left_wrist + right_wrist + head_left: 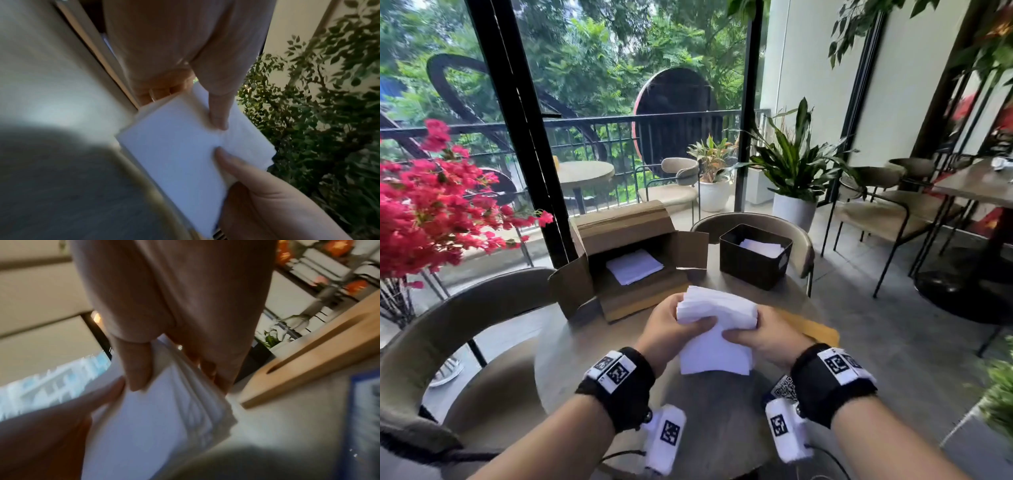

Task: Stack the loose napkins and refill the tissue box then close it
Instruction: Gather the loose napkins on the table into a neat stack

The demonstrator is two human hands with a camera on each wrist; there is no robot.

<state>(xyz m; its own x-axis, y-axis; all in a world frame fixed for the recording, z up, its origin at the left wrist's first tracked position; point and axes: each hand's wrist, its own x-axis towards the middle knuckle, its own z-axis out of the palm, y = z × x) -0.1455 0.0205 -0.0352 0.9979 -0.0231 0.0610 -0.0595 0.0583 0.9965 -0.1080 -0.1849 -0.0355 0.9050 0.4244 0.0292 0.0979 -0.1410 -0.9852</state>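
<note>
1. Head view: my left hand (671, 325) and right hand (763, 334) both grasp the napkin stack (717, 329) above the round table (571, 353). The black tissue box (755, 257) stands open beyond, part filled. I should square the edges before moving.
2. Left wrist view: my thumb (219, 112) pinches the top sheet; keep pressure even.
3. Right wrist view: the sheets fan at one edge, near the wooden lid (308, 360); tap them flush.

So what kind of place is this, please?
Probably a cafe seating area beside a balcony: several round tables with matching padded chairs, potted plants, and a black tissue box being refilled with napkins held in both hands.
</note>
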